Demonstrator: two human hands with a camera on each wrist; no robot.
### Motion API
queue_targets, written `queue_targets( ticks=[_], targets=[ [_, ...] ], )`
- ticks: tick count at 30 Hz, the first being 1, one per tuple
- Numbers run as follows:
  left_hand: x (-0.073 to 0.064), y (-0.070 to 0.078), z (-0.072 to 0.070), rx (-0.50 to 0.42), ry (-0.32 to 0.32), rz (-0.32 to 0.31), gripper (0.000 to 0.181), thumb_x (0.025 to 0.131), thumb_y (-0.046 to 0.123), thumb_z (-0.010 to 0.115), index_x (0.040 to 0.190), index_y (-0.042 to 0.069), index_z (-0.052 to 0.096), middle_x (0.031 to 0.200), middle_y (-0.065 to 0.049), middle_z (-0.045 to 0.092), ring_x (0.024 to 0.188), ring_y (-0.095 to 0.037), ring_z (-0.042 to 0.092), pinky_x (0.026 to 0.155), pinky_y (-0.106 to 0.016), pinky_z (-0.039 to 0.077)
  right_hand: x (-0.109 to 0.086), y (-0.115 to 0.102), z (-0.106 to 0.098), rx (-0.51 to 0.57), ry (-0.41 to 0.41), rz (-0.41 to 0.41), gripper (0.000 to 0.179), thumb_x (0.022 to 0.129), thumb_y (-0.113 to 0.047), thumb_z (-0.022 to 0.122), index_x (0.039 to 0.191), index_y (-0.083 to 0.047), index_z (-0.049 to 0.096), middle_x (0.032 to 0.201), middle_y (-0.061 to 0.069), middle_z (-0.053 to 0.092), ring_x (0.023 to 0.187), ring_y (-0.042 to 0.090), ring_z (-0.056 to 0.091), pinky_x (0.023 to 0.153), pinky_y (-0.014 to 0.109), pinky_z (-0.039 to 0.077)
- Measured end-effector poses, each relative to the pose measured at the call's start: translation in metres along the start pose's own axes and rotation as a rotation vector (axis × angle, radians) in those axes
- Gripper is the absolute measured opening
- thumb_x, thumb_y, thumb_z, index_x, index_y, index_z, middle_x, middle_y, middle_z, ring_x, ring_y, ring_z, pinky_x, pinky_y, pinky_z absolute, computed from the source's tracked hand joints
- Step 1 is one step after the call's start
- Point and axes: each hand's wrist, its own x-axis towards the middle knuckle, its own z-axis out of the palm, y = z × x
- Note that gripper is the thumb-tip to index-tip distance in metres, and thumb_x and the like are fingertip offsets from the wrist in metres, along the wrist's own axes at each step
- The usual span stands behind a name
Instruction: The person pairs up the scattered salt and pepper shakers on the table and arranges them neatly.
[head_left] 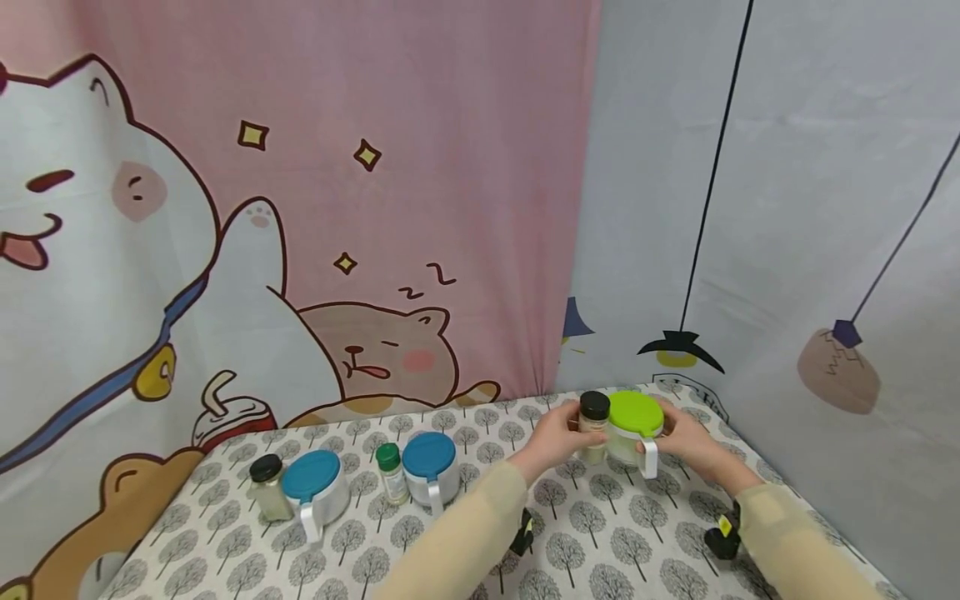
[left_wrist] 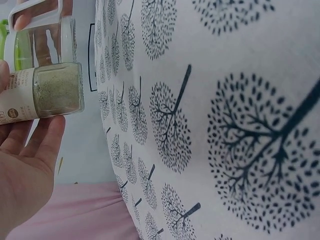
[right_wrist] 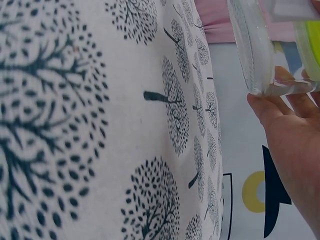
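Observation:
My left hand [head_left: 553, 440] grips a glass spice jar [left_wrist: 59, 90] with a black lid and a pale label; greenish-grey powder shows through its base. Beside it, my right hand [head_left: 693, 446] holds a clear round container [head_left: 624, 447] with a bright green lid [head_left: 636, 412] and a white handle [head_left: 649, 458]. Jar and container are side by side, upright. Both wrist views show a strip of wall between their bases and the tablecloth, so they are off the table. In the right wrist view, the fingers [right_wrist: 282, 107] curve about the clear container's side.
Left on the tree-print tablecloth [head_left: 588, 512] stand a black-lidded jar [head_left: 270, 492] beside a blue-lidded container [head_left: 330, 500], and a green-capped jar [head_left: 392, 479] beside another blue-lidded container [head_left: 442, 483]. Cartoon-printed curtains [head_left: 480, 167] hang behind the table and along its right.

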Motion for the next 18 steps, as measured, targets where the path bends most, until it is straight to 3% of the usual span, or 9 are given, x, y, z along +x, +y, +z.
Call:
queue_targets(
  ticks=[3, 10, 15, 18],
  targets=[
    [-0.002, 0.001, -0.002, 0.014, -0.003, 0.010, 0.040, 0.081, 0.023, 0.081, 0.117, 0.020, 0.066, 0.102, 0.007, 0.067, 0.091, -0.008, 0.062, 0.075, -0.027, 0.052, 0.001, -0.001, 0.002, 0.008, -0.004, 0.001, 0.088, 0.084, -0.012, 0.077, 0.151, 0.000, 0.021, 0.140, 0.029, 0.041, 0.125, 0.049, 0.041, 0.091, 0.056, 0.046],
    [-0.008, 0.002, -0.009, 0.033, -0.008, 0.024, 0.040, 0.080, 0.024, 0.081, 0.117, 0.021, 0.066, 0.104, 0.007, 0.068, 0.093, -0.008, 0.062, 0.076, -0.027, 0.052, 0.003, -0.003, 0.007, 0.037, -0.010, 0.030, 0.090, 0.083, -0.012, 0.078, 0.151, 0.000, 0.021, 0.137, 0.029, 0.043, 0.118, 0.041, 0.049, 0.088, 0.049, 0.048],
    [-0.012, 0.001, -0.013, 0.035, -0.020, 0.045, 0.039, 0.082, 0.024, 0.080, 0.118, 0.021, 0.066, 0.105, 0.008, 0.067, 0.096, -0.008, 0.062, 0.077, -0.026, 0.051, 0.003, -0.003, 0.011, 0.052, -0.012, 0.050, 0.095, 0.081, -0.013, 0.080, 0.152, -0.001, 0.018, 0.140, 0.031, 0.039, 0.124, 0.047, 0.044, 0.092, 0.054, 0.046],
    [-0.014, 0.000, -0.015, 0.030, -0.026, 0.048, 0.040, 0.082, 0.024, 0.080, 0.120, 0.022, 0.066, 0.106, 0.010, 0.066, 0.096, -0.008, 0.062, 0.076, -0.025, 0.051, 0.004, -0.002, 0.013, 0.070, -0.020, 0.058, 0.095, 0.081, -0.014, 0.080, 0.153, -0.001, 0.018, 0.140, 0.031, 0.040, 0.123, 0.044, 0.045, 0.093, 0.052, 0.047]
  ],
)
